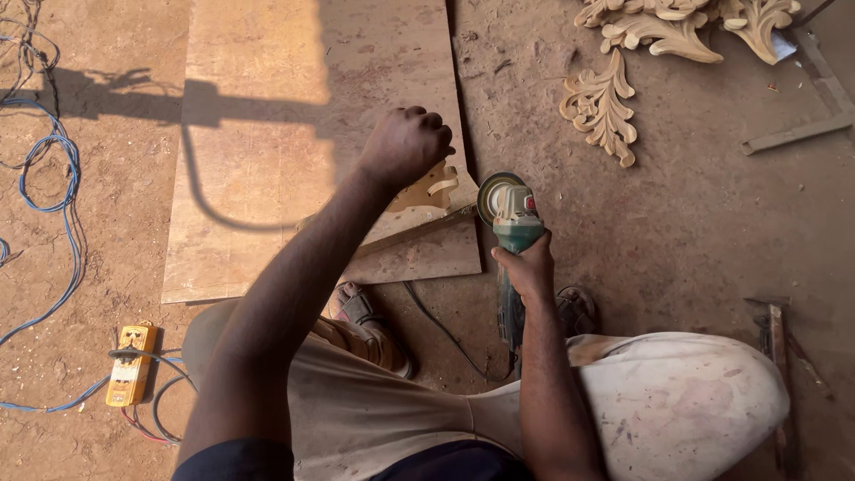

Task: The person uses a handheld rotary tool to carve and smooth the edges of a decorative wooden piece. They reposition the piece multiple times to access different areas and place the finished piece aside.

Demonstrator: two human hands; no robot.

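We're sitting on the dirt floor (695,223) here, knees up, with a big flat plywood board (267,134) lying in front of us, half in sun and half in shade. A smaller wooden slab (427,254) sits on the board's near corner, and on top of that is the carved wood piece (432,189) we're working on, mostly tucked under our fist.

Our left hand (405,142) is clenched tight, knuckles up, pressing down on that carving. Our right hand (527,267) is wrapped around the body of a green angle grinder (510,232), fingers closed round it, with the disc end pointing away from us just beside the carving's right edge. We can't tell if the disc actually touches the wood.

Off to the right are finished leafy carvings (601,111), well apart from us. Blue cable (53,160) loops on the far left, and a yellow power strip (131,363) lies near our left knee.
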